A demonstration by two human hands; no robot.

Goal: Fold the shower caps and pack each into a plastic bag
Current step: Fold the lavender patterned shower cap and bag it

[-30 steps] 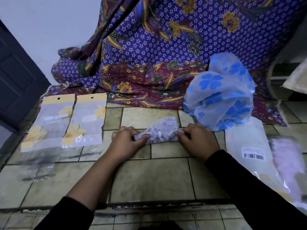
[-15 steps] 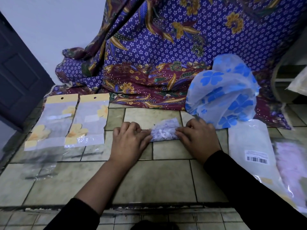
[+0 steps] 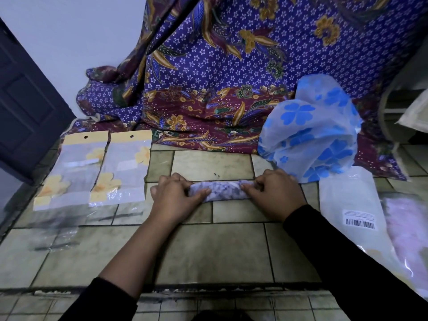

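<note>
A pale purple-patterned shower cap (image 3: 222,190) lies on the tiled floor as a narrow horizontal strip. My left hand (image 3: 177,196) grips its left end, thumb on the near edge and fingers curled over the far edge. The strip's right end is pinched by my right hand (image 3: 273,194) in the same way. A puffy blue-flowered shower cap (image 3: 310,133) stands unfolded just behind my right hand. Two packed plastic bags with yellow headers (image 3: 69,172) (image 3: 122,169) lie side by side at the left.
A purple batik cloth (image 3: 231,77) hangs behind the work spot. At the right lie a white barcode-labelled bag (image 3: 352,209) and a bag with something pink (image 3: 410,232). An empty clear bag (image 3: 55,235) lies at the near left. A dark door (image 3: 25,112) stands at far left.
The purple cap has gone from a bunched wedge to a long flat strip. My hands have moved apart along it and sit at its two ends.
</note>
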